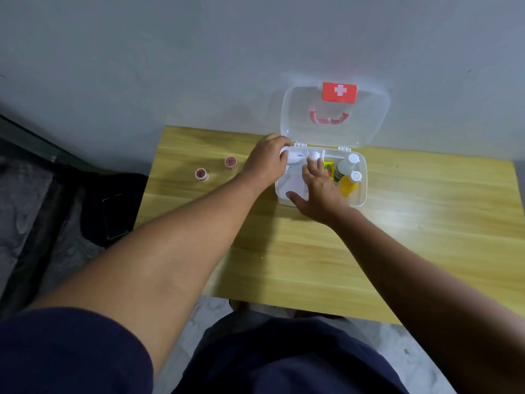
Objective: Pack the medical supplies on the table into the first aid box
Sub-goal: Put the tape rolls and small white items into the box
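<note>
A light wooden bench (312,251) stands against a grey wall (170,66). Beyond the bench's left edge a black bag (110,206) lies on the floor, beside a dark rail (34,137).

Two bottles (348,173) in the right of the first aid box (363,191) on the table (284,251), two tape rolls (216,167) left.

Open first aid box (358,199) holds two bottles (347,173).
</note>
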